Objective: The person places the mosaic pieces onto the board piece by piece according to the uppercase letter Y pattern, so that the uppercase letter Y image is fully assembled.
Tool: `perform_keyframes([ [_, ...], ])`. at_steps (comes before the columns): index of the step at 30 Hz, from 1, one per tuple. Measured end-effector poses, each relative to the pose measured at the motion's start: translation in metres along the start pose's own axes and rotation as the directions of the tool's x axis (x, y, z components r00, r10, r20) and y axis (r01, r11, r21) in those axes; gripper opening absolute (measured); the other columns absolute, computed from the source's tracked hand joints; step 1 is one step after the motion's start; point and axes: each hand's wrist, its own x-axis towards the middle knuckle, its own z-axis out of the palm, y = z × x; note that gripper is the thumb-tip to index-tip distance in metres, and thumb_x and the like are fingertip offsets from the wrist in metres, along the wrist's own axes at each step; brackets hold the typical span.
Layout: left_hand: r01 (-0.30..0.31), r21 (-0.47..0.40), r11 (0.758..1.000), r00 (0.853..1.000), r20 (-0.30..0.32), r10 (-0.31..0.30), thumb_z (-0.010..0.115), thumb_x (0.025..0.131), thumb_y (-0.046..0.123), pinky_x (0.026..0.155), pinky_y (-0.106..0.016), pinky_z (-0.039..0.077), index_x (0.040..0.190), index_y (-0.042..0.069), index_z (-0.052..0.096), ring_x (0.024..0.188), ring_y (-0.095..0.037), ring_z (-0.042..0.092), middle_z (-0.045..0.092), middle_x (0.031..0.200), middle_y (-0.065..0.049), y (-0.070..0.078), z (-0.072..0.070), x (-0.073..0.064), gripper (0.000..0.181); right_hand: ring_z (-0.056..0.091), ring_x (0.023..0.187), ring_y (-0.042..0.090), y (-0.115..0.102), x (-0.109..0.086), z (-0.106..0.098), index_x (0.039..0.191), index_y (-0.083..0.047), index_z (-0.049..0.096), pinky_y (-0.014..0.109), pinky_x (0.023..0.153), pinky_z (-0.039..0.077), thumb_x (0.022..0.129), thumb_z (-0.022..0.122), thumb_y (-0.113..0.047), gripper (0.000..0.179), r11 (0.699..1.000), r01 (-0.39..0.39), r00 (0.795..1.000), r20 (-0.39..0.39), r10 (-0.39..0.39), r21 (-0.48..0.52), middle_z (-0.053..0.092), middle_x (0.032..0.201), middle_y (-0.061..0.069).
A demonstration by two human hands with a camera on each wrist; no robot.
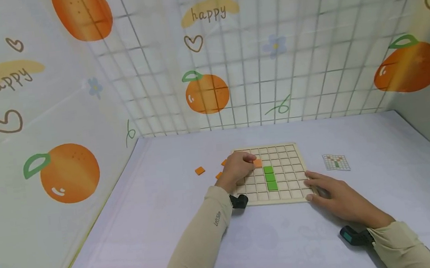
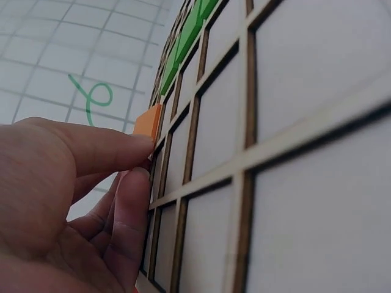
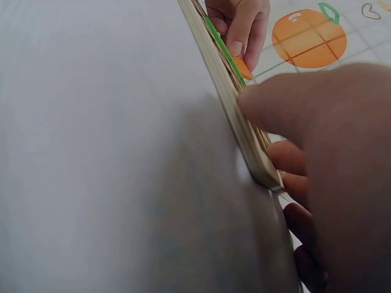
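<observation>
A pale wooden grid board [image 1: 286, 194] lies on the table, with three green tiles [image 1: 270, 177] in a column near its middle. My left hand [image 1: 240, 167] reaches over the board's left part and pinches an orange tile [image 1: 258, 162] just above the green column. The left wrist view shows the orange tile [image 2: 148, 122] held at my fingertips [image 2: 137, 177] against the grid board [image 2: 256, 152]. My right hand [image 1: 333, 196] rests at the board's near right corner, thumb on the rim and fingers lying along its edge. In the right wrist view my thumb [image 3: 287, 97] presses the grid board [image 3: 244, 134].
Loose orange tiles [image 1: 200, 170] lie on the table left of the board, some partly hidden by my left hand. A small pattern card [image 1: 336, 162] lies to the board's right. Printed walls and a wire grid [image 1: 250, 60] enclose the table.
</observation>
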Motion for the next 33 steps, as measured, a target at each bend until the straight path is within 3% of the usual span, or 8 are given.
perform_keyframes([
  [7, 0.008, -0.013, 1.0, 1.0, 0.008, -0.008, 0.071, 0.088, 0.009, 0.084, -0.033, 0.049, 0.115, 0.021, 0.075, 0.096, -0.014, 0.057, 0.063, 0.101, 0.008, -0.001, -0.0012, 0.0006, 0.029, 0.035, 0.141, 0.043, 0.0001, 0.0003, 0.0002, 0.139, -0.004, 0.059, 0.062, 0.108, 0.03, 0.097, 0.066, -0.04, 0.055, 1.0, -0.008, 1.0, 0.012, 0.008, -0.007, 0.041, 0.155, 0.015],
  [23, -0.048, 0.069, 0.996, 0.998, 0.031, 0.046, 0.067, 0.088, 0.009, 0.085, -0.033, 0.049, 0.115, 0.019, 0.075, 0.099, -0.013, 0.058, 0.064, 0.105, 0.007, 0.0039, -0.0064, -0.0035, 0.03, 0.035, 0.141, 0.042, -0.0011, -0.0005, 0.0, 0.141, -0.006, 0.057, 0.061, 0.107, 0.032, 0.098, 0.063, -0.045, 0.059, 1.0, -0.012, 1.0, 0.024, 0.012, -0.016, 0.04, 0.156, 0.014],
  [33, -0.021, 0.087, 0.996, 1.0, 0.012, 0.02, 0.068, 0.088, 0.01, 0.083, -0.033, 0.049, 0.111, 0.022, 0.076, 0.095, -0.013, 0.057, 0.064, 0.102, 0.007, 0.0041, -0.0041, -0.002, 0.027, 0.034, 0.142, 0.043, -0.0017, -0.0001, -0.0002, 0.141, -0.005, 0.057, 0.062, 0.107, 0.031, 0.098, 0.063, -0.046, 0.06, 1.0, -0.013, 1.0, 0.028, 0.013, -0.011, 0.039, 0.156, 0.014],
])
